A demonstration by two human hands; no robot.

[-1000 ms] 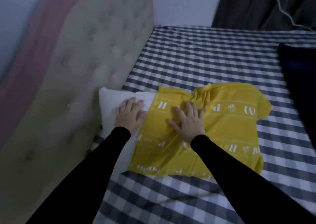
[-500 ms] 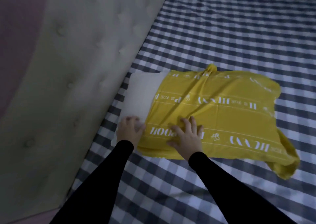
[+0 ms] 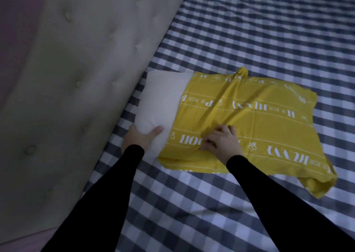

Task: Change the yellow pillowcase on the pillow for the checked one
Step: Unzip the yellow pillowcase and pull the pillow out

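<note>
A white pillow (image 3: 162, 101) lies on the bed beside the headboard, its left third bare. The yellow pillowcase (image 3: 255, 121) with white lettering covers the remainder and trails loose and flat to the right. My left hand (image 3: 141, 137) grips the pillow's near left corner, thumb on top. My right hand (image 3: 222, 142) has its fingers curled into the yellow fabric near the case's open end, bunching it. No separate checked pillowcase is in view.
The bed carries a grey and white checked sheet (image 3: 249, 40). A beige tufted headboard (image 3: 76, 69) runs along the left, right against the pillow. Sheet stretches behind and in front of the pillow.
More of the white pillow is bare than before. My left hand went from lying flat on the pillow to gripping its near corner. My right hand's flat fingers have curled into the fabric.
</note>
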